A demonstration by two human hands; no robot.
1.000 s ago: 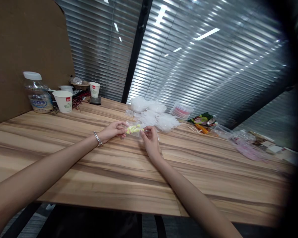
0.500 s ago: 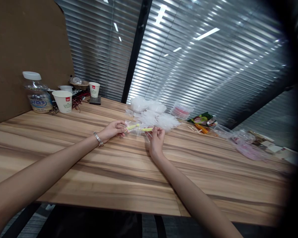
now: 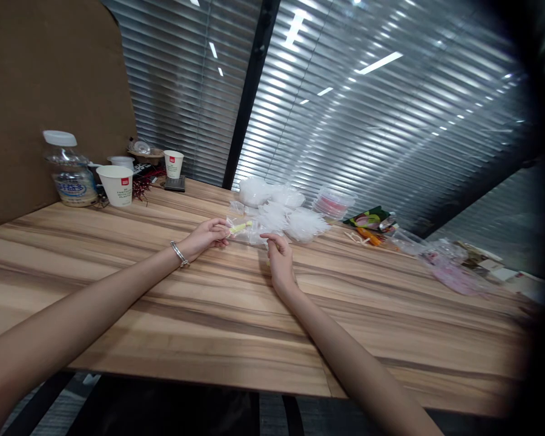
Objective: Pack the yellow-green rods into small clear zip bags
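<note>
My left hand (image 3: 213,234) is closed round one end of a slim yellow strip (image 3: 241,227), whose knobbed tip points right. Clear plastic wrap (image 3: 253,235) lies around that tip. To its right is my right hand (image 3: 279,257), index finger reaching left and the other fingers curled. A trace of yellow shows beneath those curled fingers, seemingly the second yellow strip, mostly hidden by the hand. Just beyond both hands sit several bundles of white, feathery material (image 3: 295,219) in clear plastic.
Clear round tubs (image 3: 333,203) with something pink stand behind the bundles. At left are a capped plastic bottle (image 3: 68,175) and paper cups (image 3: 117,186). A green packet (image 3: 367,218), an orange item (image 3: 369,236) and pink plastic (image 3: 458,278) lie at right on the wooden table (image 3: 186,321).
My right hand has turned and drawn slightly left, and its yellow strip has swung down almost out of sight. My left hand stays nearly in place with its strip.
</note>
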